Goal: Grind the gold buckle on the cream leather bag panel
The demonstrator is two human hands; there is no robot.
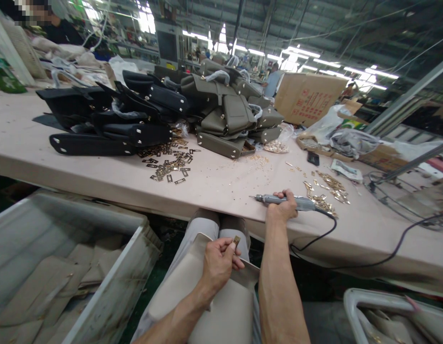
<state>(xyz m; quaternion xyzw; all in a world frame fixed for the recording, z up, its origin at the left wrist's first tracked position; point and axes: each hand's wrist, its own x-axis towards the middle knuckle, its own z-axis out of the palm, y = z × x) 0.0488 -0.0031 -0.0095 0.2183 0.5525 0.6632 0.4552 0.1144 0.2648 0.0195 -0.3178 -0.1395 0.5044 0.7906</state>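
Observation:
My left hand (221, 260) is closed in a pinch on a small gold metal plate (236, 239), held upright over my lap. Under that hand lies a light beige leather bag piece (228, 310), its upper flap edge spread across my thighs. My right hand (285, 205) is wrapped round a grey electric screwdriver (304, 203) at the table's front edge. Its thin bit points left, and a dark cord (334, 223) trails from its back end. Several gold metal pieces (323, 203) lie just beyond the right hand.
Black bags (96, 141) and olive bags (225, 119) are heaped on the table (214, 186), with metal plates (171, 167) scattered before them. A cardboard box (307, 98) stands behind. Beige pieces fill a white bin (131, 239) at left; another bin (350, 306) stands at right.

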